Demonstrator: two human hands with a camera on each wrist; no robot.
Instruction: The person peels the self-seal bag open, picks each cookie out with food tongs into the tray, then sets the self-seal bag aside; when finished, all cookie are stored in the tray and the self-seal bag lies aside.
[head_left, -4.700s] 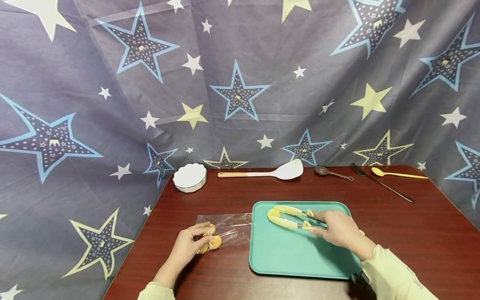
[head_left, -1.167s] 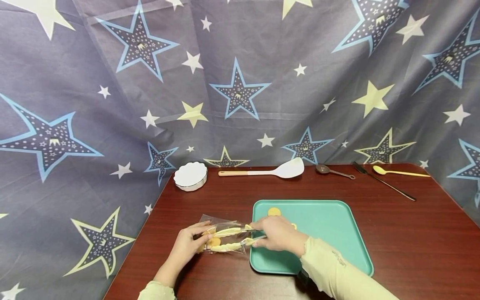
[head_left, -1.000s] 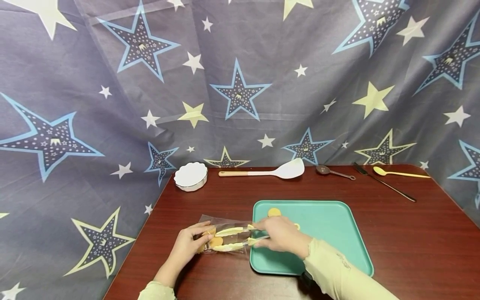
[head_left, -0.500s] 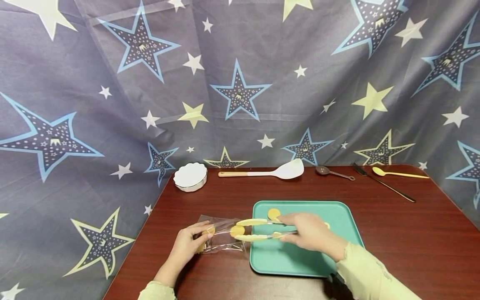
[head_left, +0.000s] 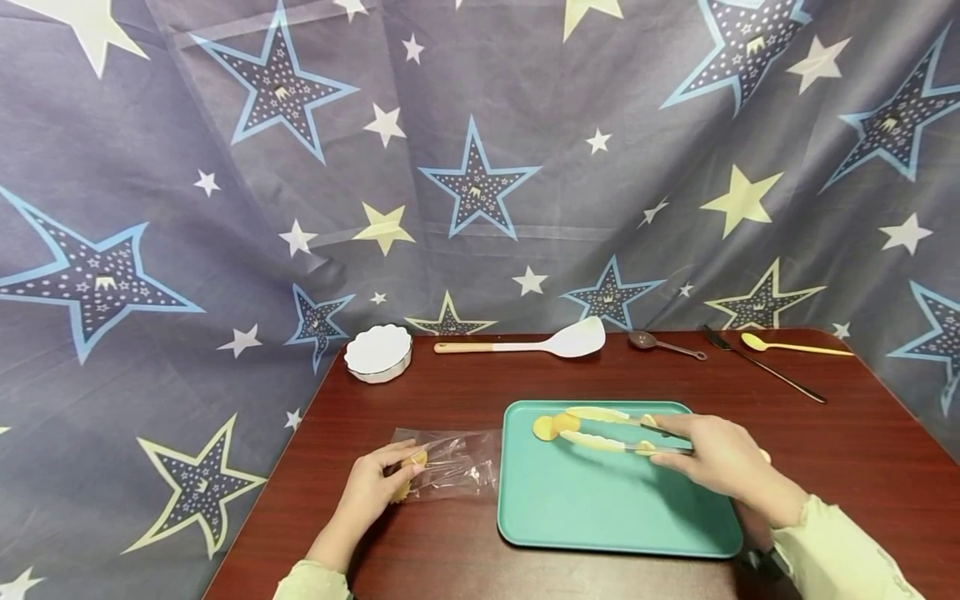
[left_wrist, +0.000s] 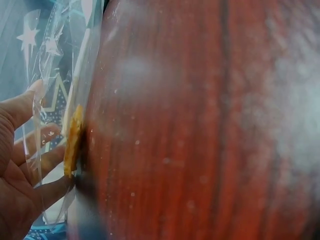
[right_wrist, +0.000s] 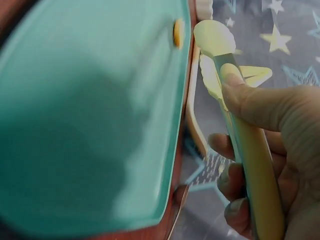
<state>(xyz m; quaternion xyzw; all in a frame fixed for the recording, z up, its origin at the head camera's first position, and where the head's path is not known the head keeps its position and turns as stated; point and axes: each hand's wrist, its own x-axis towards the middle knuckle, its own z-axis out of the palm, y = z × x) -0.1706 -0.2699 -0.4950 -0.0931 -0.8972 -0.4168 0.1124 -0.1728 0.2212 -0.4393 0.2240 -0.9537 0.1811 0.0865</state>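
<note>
My left hand (head_left: 372,486) holds a clear plastic bag (head_left: 468,458) flat near the table's left side. Round yellow biscuits (head_left: 417,459) show in the bag by the fingers; the left wrist view shows one biscuit (left_wrist: 73,142) edge-on. My right hand (head_left: 723,460) grips a pair of yellow-tipped tongs (head_left: 596,413). Between the tong tips is one round biscuit (head_left: 567,423), above the far left corner of the green tray (head_left: 600,517). Beside it lies another biscuit (head_left: 543,429) on the tray; the two overlap from the head camera.
Along the back of the table stand a white fluted dish (head_left: 379,354) and a white turner with a wooden handle (head_left: 573,340). Farther right lie a brown measuring spoon (head_left: 645,341), a dark long-handled utensil (head_left: 765,364) and a yellow spoon (head_left: 795,347). A star-patterned cloth (head_left: 480,275) hangs behind.
The tongs reached left into the bag, took hold of a biscuit, drew it out and carried it right over the tray beside the first biscuit. My left hand has stayed on the bag.
</note>
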